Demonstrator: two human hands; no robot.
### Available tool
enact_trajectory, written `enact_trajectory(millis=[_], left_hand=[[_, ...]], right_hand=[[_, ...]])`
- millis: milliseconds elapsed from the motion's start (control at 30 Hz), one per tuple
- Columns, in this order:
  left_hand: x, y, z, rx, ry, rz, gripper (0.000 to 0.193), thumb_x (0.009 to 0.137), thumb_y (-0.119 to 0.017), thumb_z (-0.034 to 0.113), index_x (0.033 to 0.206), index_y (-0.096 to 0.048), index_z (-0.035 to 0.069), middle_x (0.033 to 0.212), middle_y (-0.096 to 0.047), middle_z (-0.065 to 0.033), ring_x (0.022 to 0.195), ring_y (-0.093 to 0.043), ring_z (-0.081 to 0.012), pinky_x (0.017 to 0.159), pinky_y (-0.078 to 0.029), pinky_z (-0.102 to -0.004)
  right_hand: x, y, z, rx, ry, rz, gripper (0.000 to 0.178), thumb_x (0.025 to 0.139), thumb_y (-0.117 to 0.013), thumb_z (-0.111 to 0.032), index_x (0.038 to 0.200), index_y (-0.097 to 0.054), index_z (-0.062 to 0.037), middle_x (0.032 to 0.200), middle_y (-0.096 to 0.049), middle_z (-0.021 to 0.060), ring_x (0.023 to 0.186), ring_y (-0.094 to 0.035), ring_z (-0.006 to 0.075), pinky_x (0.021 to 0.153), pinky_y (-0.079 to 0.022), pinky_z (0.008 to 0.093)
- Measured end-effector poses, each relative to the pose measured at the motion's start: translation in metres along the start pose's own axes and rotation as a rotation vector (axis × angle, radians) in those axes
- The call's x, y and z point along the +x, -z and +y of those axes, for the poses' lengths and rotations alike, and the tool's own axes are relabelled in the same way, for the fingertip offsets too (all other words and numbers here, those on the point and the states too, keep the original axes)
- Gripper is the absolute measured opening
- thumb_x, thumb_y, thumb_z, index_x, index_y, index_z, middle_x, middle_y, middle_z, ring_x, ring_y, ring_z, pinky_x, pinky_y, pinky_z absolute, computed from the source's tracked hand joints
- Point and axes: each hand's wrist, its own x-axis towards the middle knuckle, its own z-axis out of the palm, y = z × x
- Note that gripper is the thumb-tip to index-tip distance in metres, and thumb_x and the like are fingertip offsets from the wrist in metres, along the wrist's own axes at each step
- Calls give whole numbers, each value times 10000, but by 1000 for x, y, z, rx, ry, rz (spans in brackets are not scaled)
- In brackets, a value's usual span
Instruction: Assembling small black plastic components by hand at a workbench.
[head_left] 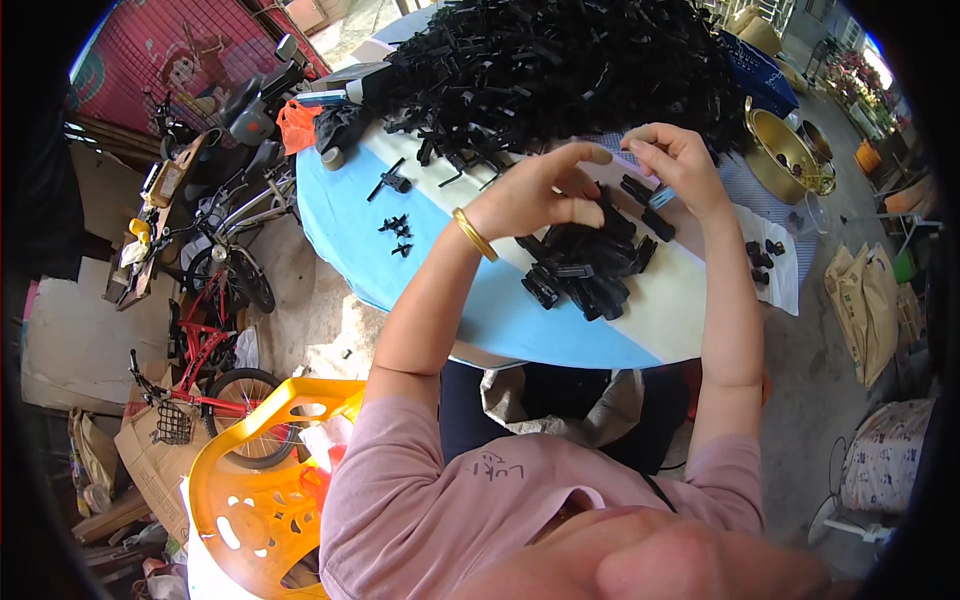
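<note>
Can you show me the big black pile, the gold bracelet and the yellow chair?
Black pile (565, 75): head view, its middle.
Gold bracelet (474, 235): head view, its band.
Yellow chair (253, 487): head view, its backrest.

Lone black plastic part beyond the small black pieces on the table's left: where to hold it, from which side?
I'd pinch the black plastic part by its chunky body, from above and slightly right. Its thin bars stick out to the far side and the left, likely weaker holds, and the small black pieces lie on its near side.
</note>
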Motion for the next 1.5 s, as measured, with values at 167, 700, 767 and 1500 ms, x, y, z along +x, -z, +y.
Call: enact_trajectory(millis=[167,700,767,1500], left_hand=[[8,39,-55,478,136,454,286,740,-646,115,1010,-595,35,896,-630,-91,822,-592,-193,723,-463,-275],[17,9,-48,348,-24,435,268,806,-571,85,1070,-588,45,842,-556,-89,754,-559,-189,664,-454,-256],[16,11,-34,-18,83,203,279,842,-563,109,1092,-560,-13,839,-553,-14,685,-527,-78,613,-445,-207],[16,-12,-22,-549,-128,368,538,788,-617,17,1217,-292,-1,1048,-548,-139,857,-586,-161,753,-496,-271]], right_hand=[[1,-20,-2,-282,2,63,144,829,-569,-118,867,-621,11,648,-544,-23,576,-464,27,517,-377,182],[-4,-32,-13,-466,333,109,247,688,-680,-5,930,-636,-32,633,-461,-23,538,-354,44,467,-308,187],[-5,-34,-13,-472,388,56,224,686,-684,-9,905,-638,-27,624,-460,-12,538,-364,49,464,-309,193],[-4,-39,-13,335,-157,48,133,858,-555,-143,898,-564,-17,677,-524,-29,522,-387,-9,448,-283,132]])
